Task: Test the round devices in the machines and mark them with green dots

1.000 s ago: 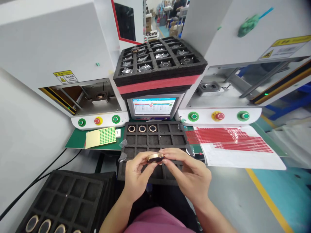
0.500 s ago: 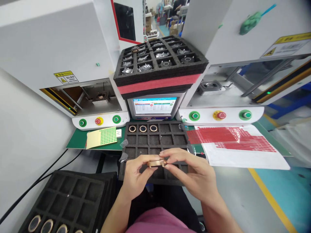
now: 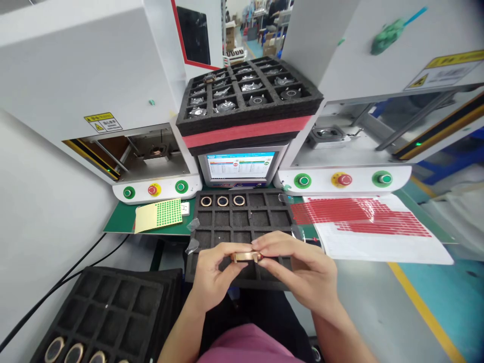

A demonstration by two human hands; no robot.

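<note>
Foam tray beneath; both hands pinch probably a gold watch case.

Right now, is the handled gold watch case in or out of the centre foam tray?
Out: the left hand and right hand grip the gold watch case at both ends, held off the centre foam tray.

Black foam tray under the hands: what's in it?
The tray shows three round gold-rimmed dark discs in its far row. The bare left hand, right hand and gold case they hold cover part of it; contents there can't be seen.
</note>
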